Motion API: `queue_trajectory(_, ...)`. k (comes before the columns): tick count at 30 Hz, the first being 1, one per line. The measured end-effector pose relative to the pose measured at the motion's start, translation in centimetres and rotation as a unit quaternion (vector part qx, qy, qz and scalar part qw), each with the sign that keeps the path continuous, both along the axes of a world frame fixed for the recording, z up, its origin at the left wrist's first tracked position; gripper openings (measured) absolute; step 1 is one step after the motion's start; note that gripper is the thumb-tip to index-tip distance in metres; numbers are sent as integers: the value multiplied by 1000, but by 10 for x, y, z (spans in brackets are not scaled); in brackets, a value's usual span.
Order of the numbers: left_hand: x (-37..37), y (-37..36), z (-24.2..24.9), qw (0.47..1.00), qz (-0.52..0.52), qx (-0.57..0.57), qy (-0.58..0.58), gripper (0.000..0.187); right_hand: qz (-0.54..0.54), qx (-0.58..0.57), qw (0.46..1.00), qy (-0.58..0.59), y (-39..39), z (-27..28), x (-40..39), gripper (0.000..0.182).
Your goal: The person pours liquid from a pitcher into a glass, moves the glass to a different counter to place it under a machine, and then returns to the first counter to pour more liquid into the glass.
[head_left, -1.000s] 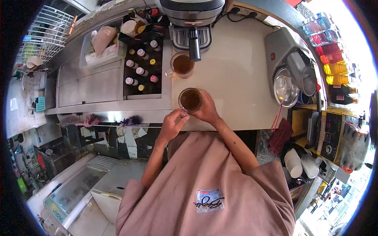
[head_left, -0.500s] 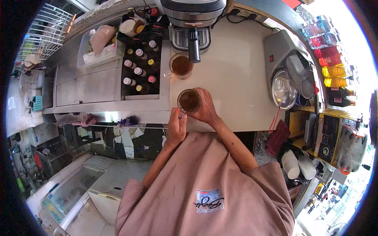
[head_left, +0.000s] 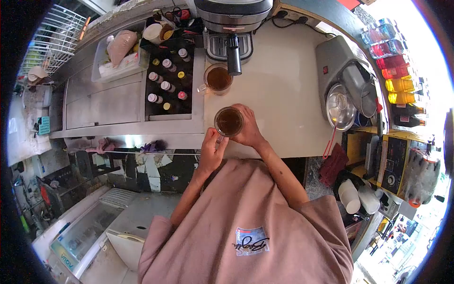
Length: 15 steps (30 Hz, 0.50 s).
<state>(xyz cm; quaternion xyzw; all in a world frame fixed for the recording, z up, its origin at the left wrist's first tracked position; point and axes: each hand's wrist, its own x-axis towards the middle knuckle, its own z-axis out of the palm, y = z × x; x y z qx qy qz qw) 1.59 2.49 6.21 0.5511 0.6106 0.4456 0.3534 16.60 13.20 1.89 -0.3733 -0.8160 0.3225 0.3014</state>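
A clear glass mug of dark brown liquid is held between both hands near the front edge of the pale counter. My left hand has its fingers closed at the mug's handle. Wrapped round the right side of the same mug is my right hand. Just beyond stands a second glass mug with brown liquid, its handle pointing left. It is beside the black handle of the coffee machine.
Left of the mugs, bottles stand in a recessed bin, near a plastic tub. At the right are a grey appliance, a metal strainer with red-handled tongs, and stacked white cups.
The held mug has shifted very slightly to the right, with both hands still on it. The second mug has not visibly moved.
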Motion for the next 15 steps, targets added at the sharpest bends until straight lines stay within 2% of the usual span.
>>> queue_trajectory(5, -7, 6, 1, 998, -41, -19, -32, 22, 10, -22, 1000, -1, 0, 0, 4, 79)
queue_trajectory(7, -14, 7, -1, 997, -62, -29, -22, 22, 50, -68, 996, -7, 3, 4, 8, 79)
queue_trajectory(15, -15, 16, 17, 994, -77, -77, -22, 24, 77, -44, 996, -19, 8, -18, 16, 76)
